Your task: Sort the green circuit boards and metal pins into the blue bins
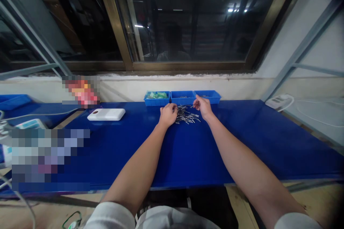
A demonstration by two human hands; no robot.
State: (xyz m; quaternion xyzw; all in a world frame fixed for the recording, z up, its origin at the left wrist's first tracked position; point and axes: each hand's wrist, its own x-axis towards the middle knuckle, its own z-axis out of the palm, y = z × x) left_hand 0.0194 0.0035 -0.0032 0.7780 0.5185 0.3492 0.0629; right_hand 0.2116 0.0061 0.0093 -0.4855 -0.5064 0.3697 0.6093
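A loose heap of thin, shiny metal pins lies on the blue tabletop. At its left edge is my left hand, its fingers curled against the pins; what they hold, if anything, is hidden. My right hand hovers at the heap's upper right, thumb and fingers pinched on what looks like one slim metal pin. Just behind both hands stand three joined blue bins: the left bin contains green-and-clear packets, while the middle bin and the right bin each show a few metal pieces.
A white oblong device rests left of my hands. Further left are a blue tray, cables and blurred-out items. A white power strip with a cord sits at the right end. Behind the table is a window above a low wall.
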